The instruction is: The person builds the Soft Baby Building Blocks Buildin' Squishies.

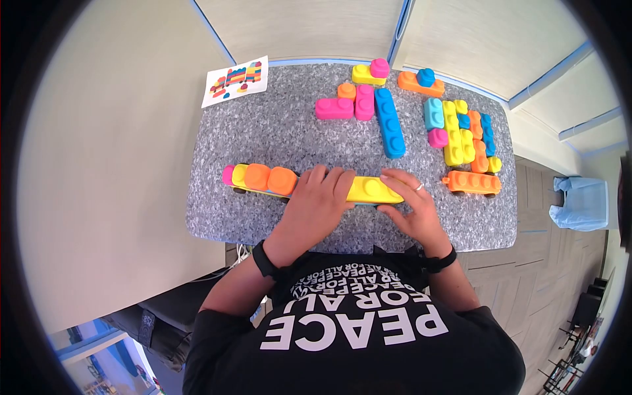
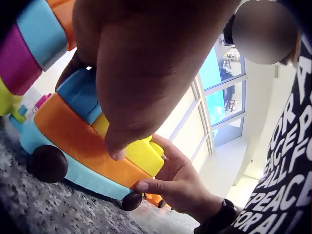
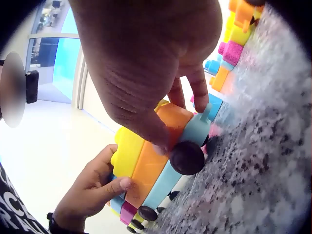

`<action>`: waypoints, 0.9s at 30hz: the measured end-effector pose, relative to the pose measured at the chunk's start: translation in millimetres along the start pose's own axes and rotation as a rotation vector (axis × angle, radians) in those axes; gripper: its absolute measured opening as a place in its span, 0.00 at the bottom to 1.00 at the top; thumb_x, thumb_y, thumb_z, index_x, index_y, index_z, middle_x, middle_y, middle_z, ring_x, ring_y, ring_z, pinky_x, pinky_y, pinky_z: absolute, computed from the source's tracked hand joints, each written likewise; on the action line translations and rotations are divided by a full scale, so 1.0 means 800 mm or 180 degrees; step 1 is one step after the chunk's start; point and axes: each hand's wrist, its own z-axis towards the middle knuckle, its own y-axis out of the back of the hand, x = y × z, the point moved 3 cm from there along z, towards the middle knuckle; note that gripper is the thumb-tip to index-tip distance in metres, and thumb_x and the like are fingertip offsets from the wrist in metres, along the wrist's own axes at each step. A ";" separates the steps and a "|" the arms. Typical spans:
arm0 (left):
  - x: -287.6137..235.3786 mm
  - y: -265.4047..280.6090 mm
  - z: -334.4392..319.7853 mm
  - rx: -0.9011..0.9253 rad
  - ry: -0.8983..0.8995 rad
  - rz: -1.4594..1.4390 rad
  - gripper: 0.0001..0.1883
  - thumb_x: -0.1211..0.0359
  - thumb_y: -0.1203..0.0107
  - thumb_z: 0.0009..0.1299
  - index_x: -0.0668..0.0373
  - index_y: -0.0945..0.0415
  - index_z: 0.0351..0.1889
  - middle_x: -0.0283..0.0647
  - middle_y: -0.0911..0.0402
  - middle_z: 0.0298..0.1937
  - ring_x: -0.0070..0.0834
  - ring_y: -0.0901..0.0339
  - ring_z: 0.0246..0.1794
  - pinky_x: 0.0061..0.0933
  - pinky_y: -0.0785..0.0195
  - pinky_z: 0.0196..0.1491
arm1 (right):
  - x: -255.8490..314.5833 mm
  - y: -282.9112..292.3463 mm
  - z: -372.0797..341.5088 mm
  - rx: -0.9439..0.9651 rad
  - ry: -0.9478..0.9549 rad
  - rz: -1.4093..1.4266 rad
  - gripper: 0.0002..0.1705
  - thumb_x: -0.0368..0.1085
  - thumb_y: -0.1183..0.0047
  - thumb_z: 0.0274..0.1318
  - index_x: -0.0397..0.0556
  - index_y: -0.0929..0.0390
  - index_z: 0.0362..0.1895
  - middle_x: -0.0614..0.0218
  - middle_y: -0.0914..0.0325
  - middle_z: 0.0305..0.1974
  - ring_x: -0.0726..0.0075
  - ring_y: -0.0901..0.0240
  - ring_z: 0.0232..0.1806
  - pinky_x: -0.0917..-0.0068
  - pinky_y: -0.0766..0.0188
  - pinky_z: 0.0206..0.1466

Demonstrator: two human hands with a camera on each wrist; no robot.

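On the speckled table [image 1: 263,141] a toy train car stands right in front of me. Its light blue wheeled base [image 2: 92,171] carries a long orange block [image 2: 70,127], topped by a blue block [image 2: 80,95] and a yellow block [image 1: 361,189]. My left hand [image 1: 319,203] grips the car around its middle, thumb on the near side and fingers over the top. At the right end my right hand [image 1: 416,209] holds it between thumb and fingers. Left of it is another car, with orange blocks [image 1: 282,181] and a pink block [image 1: 228,175] at its far left.
A picture card [image 1: 237,80] lies at the back left. Pink blocks [image 1: 334,108] and a long blue block [image 1: 390,125] lie mid-table. Several blocks, including a long yellow one [image 1: 453,135], lie at right, behind an orange wheeled base [image 1: 473,182].
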 end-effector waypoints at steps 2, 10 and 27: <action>0.003 -0.002 0.000 -0.0010 0.0001 -0.0016 0.36 0.64 0.21 0.67 0.61 0.22 0.73 0.42 0.15 0.65 0.44 0.20 0.62 0.49 0.23 0.66 | 0.009 0.005 0.005 -0.0089 -0.0036 0.0206 0.42 0.32 0.17 0.58 0.51 0.16 0.77 0.53 0.14 0.72 0.41 0.16 0.73 0.52 0.18 0.75; 0.008 -0.006 0.002 0.0040 0.0042 -0.0153 0.35 0.66 0.20 0.66 0.60 0.22 0.71 0.41 0.15 0.63 0.45 0.20 0.62 0.48 0.24 0.67 | -0.006 0.006 0.007 0.0045 -0.0165 0.0271 0.39 0.38 0.14 0.58 0.50 0.15 0.72 0.54 0.09 0.64 0.42 0.12 0.67 0.54 0.17 0.70; 0.007 -0.007 0.001 0.0083 0.0073 0.0045 0.33 0.65 0.22 0.66 0.61 0.21 0.69 0.42 0.15 0.60 0.45 0.21 0.60 0.48 0.23 0.65 | -0.090 0.019 0.222 0.0346 0.0127 -0.1238 0.23 0.43 0.22 0.66 0.50 0.09 0.61 0.55 0.09 0.46 0.42 0.13 0.51 0.48 0.18 0.57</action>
